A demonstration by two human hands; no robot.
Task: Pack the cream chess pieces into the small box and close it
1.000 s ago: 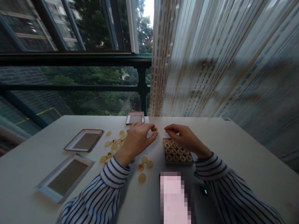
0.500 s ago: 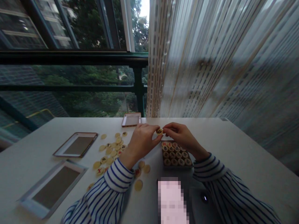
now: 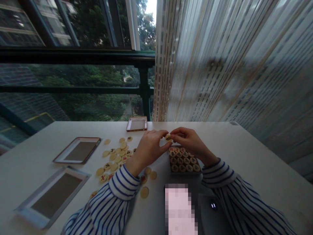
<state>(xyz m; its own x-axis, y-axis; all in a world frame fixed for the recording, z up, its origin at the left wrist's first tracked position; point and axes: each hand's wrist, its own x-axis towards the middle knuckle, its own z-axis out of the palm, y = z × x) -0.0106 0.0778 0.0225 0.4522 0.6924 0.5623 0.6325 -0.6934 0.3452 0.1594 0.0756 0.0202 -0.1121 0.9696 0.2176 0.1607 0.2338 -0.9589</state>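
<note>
A round wooden Chinese chess piece (image 3: pixel 168 138) with a black character is held up at the middle of the table. My left hand (image 3: pixel 150 145) pinches it between thumb and index finger from the left. From the right, the closed fingertips of my right hand (image 3: pixel 189 140) grip its edge too. Below my right hand sits a square box (image 3: pixel 187 174) with rows of chess pieces, black characters in front and red ones at the back; my hand covers its far right corner. Loose pieces (image 3: pixel 117 159) lie scattered left of my left forearm, some face down, some partly hidden by it.
Two shallow trays or lids (image 3: pixel 58 195) (image 3: pixel 77 150) lie at the left, and a smaller one (image 3: pixel 137 124) at the far edge. A phone with a blurred screen (image 3: pixel 179 209) is near me, beside a dark device (image 3: pixel 213 205). Curtains and window railing stand behind the white table (image 3: pixel 244 156).
The held piece has shifted slightly right and its face has turned a little between my fingers. Both hands stay nearly in place; the view has tilted slightly.
</note>
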